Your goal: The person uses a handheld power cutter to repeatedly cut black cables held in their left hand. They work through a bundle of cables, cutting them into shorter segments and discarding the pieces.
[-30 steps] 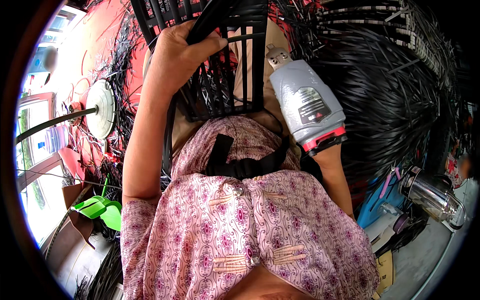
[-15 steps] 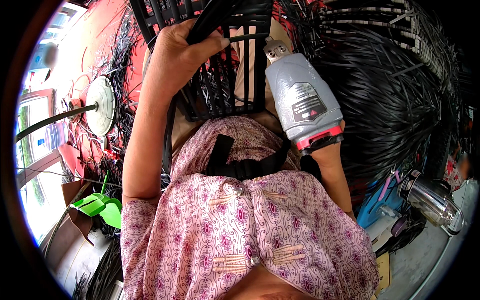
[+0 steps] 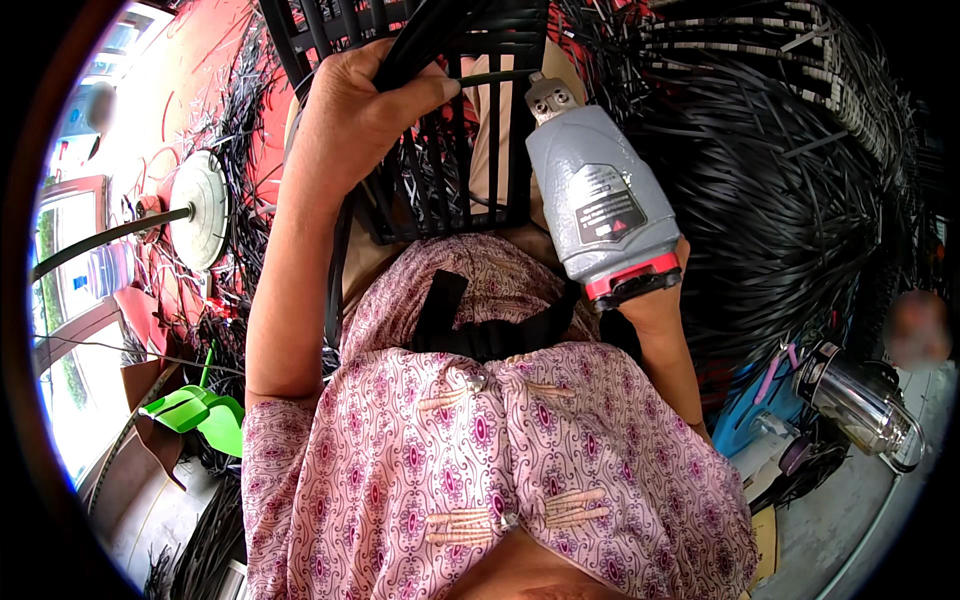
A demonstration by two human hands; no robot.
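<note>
My left hand [image 3: 365, 110] is closed around several flat black strips [image 3: 425, 45], its thumb pointing right along one strip [image 3: 495, 77]. That strip runs to the metal nose of a grey staple gun [image 3: 600, 190] with a red band. My right hand [image 3: 655, 295], mostly hidden beneath the tool, holds it from below. The nose is at the right side of a black slatted frame [image 3: 440, 215], which rests before my lap. Whether the nose touches the frame, I cannot tell.
A large heap of black strips [image 3: 770, 190] lies to the right, with a half-woven piece [image 3: 850, 90] above it. A steel flask [image 3: 850, 400] stands lower right. At left are a round pale disc on a pole [image 3: 200, 212] and a green dustpan [image 3: 195, 412]. A person's blurred head [image 3: 920, 328] shows far right.
The staple gun has shifted slightly left and its nose has tilted a little. My left hand stays in place on the strips. At far right, a person's head has come further into view.
</note>
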